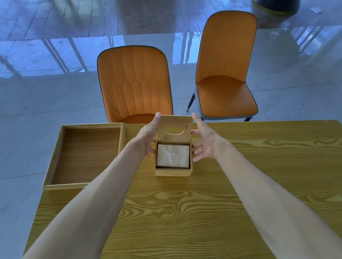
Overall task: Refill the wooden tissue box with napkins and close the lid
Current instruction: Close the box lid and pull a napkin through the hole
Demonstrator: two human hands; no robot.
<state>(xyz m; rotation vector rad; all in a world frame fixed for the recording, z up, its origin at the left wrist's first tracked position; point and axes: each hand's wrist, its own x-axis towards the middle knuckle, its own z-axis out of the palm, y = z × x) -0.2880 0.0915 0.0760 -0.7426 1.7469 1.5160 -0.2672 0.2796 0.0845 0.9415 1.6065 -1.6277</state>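
Note:
The small wooden tissue box (173, 172) stands near the table's far edge with a stack of white napkins (173, 155) inside. Its lid (175, 127), with an oval hole, stands raised at the back. My left hand (148, 134) is at the lid's left edge, fingers stretched along it. At the lid's right side is my right hand (205, 139), fingers spread, some fingertips at the lid's right edge. Whether either hand presses on the lid I cannot tell.
A shallow wooden tray (57, 155) with nothing in it lies at the table's left, overhanging the edge. The yellow wood-grain table (200, 213) stretches toward me. Two orange chairs (135, 83) (225, 72) stand beyond the far edge on a glossy floor.

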